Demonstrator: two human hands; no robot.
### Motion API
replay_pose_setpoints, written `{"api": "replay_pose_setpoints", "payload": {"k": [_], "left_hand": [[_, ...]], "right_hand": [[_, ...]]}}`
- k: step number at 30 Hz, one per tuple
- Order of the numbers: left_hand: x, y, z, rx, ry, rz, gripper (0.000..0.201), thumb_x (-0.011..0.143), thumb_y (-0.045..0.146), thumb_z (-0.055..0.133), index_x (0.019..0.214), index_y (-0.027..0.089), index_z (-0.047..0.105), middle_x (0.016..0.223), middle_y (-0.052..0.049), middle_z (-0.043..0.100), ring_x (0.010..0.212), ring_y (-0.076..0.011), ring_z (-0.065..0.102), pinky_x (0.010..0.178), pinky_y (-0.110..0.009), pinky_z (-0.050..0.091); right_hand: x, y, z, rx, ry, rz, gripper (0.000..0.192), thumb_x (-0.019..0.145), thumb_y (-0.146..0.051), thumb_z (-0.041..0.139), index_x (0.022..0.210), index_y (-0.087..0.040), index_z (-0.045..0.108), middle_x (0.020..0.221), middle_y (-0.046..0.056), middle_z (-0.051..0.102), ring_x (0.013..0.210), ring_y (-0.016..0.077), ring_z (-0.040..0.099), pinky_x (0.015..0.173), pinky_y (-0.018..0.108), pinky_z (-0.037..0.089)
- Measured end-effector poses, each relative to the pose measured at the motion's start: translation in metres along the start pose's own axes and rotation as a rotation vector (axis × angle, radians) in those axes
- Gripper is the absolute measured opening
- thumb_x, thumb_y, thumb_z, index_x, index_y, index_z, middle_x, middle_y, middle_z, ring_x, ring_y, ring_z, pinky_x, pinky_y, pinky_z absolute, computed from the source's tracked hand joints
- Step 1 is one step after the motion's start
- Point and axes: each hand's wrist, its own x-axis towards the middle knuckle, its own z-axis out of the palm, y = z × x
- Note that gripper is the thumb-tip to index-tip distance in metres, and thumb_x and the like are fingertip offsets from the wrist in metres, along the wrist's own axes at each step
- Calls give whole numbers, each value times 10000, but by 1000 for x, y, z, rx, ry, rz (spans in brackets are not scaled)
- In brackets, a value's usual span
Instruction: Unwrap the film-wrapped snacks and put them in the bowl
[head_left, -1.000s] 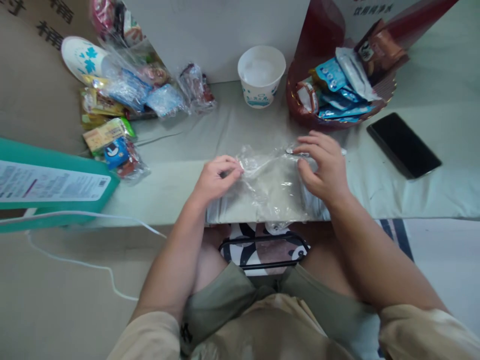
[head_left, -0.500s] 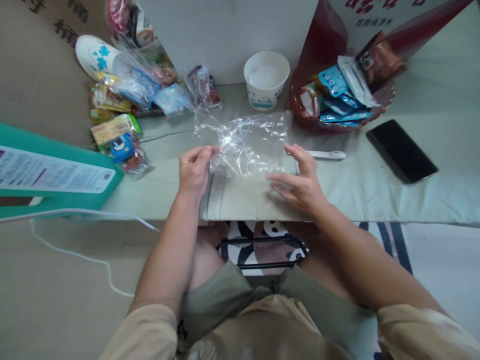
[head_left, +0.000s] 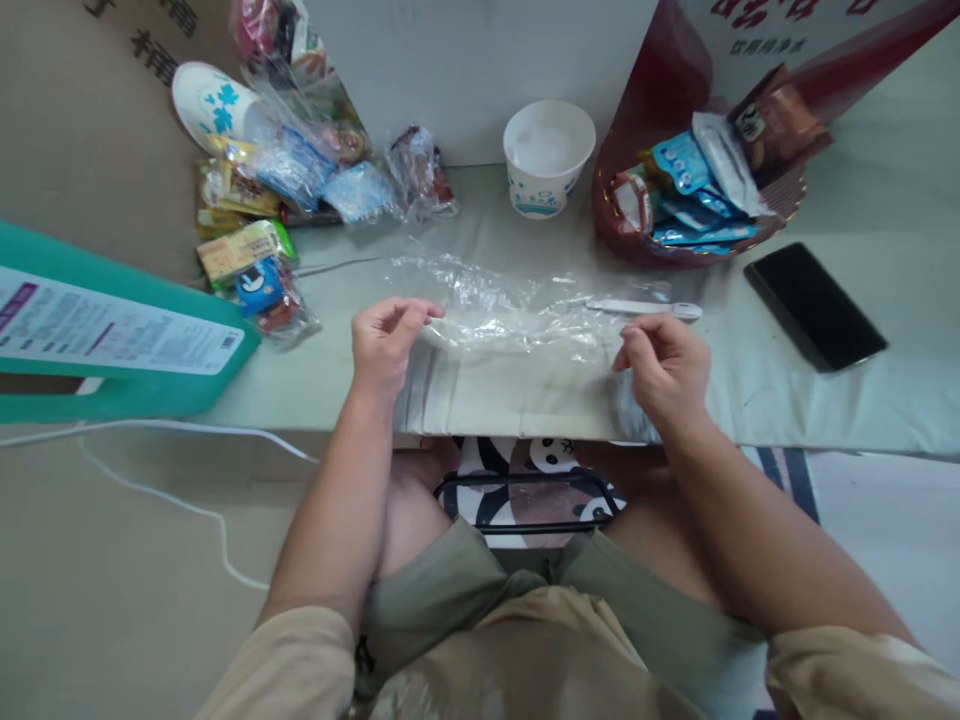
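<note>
A crinkled clear plastic bag (head_left: 517,310) is stretched sideways between my two hands, low over the cloth-covered table. My left hand (head_left: 386,340) pinches its left end between thumb and fingers. At the opposite end, my right hand (head_left: 664,365) is closed on the bag's right edge. Just beyond that hand lies a white utility knife (head_left: 660,308), its left part seen through or under the film. A white paper cup (head_left: 547,165) with a blue print stands upright behind the bag.
Back right holds a dark red basket (head_left: 705,255) of snack packets, with a black phone (head_left: 817,305) in front. Wrapped snacks (head_left: 292,180) and a tipped paper cup (head_left: 214,105) lie back left. A green container (head_left: 135,330) and white cable (head_left: 225,428) are at left.
My right hand has moved right, and its spread fingers have closed on the bag's edge. The bag is now pulled wider and flatter. The left hand stays pinched on its end.
</note>
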Motion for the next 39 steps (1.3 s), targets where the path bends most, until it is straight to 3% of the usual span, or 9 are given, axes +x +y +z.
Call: {"api": "replay_pose_setpoints", "payload": {"k": [9,14,17,19,22,26,34,37,39], "left_hand": [[-1,5,1,131,-146,-231,282,667,278,740,598,240,469,493,40,548,417,-103,452,434,-248,316],[-2,2,-4,478,-118,-146,303,677,210,710,551,219,435,487,62,397,492,-95,349,525,-256,281],[-3,-3,-5,679,-46,-78,206,656,235,772,763,230,596,658,25,564,642,-157,507,674,-302,419],[-4,-7,-3,764,-39,-1,427,617,271,832,1005,247,655,943,-46,686,913,-256,606,887,-397,478],[-5,-8,0,823,-147,33,584,618,268,841,1170,272,650,1151,-89,703,1158,-355,571,1065,-534,416],[-8,-5,3,662,-383,-39,479,725,155,688,1189,263,639,927,-24,706,942,-230,639,954,-414,483],[-13,16,5,-25,-511,-275,474,644,117,747,1073,262,610,803,42,586,774,-138,667,794,-301,572],[-7,24,-6,-105,-498,-327,602,586,155,842,1117,299,597,874,25,649,791,-161,698,796,-333,606],[1,24,-15,-152,-333,-278,701,554,204,896,1168,329,581,982,4,694,890,-193,731,813,-336,611]], "right_hand": [[6,-1,-3,-364,-43,192,127,866,-330,568,799,-230,608,622,-7,680,490,141,537,560,296,412],[10,13,-6,-609,-32,108,136,803,-303,618,926,-245,614,769,32,684,606,199,568,629,355,459],[12,18,-2,-701,39,3,398,770,-295,651,1162,-234,612,1092,129,654,882,288,632,733,441,526],[11,17,1,-728,51,-62,541,785,-263,635,1321,-235,568,1244,177,568,1088,358,600,855,536,532],[7,5,4,-766,31,-122,661,816,-201,591,1462,-293,486,1386,201,466,1295,442,487,1008,682,436],[1,-21,1,-732,30,-227,684,822,-214,603,1486,-308,465,1471,195,433,1388,475,431,1074,709,385],[29,-55,37,-589,-576,-452,735,780,-412,722,1460,-252,495,1507,152,563,1490,435,406,1216,646,280],[50,-65,47,-742,-828,-376,335,770,-269,698,1104,-245,684,1058,103,768,1097,343,692,1046,535,463],[58,-76,44,-768,-924,-296,20,781,-227,648,799,-234,643,730,42,710,755,237,684,796,392,510]]}}
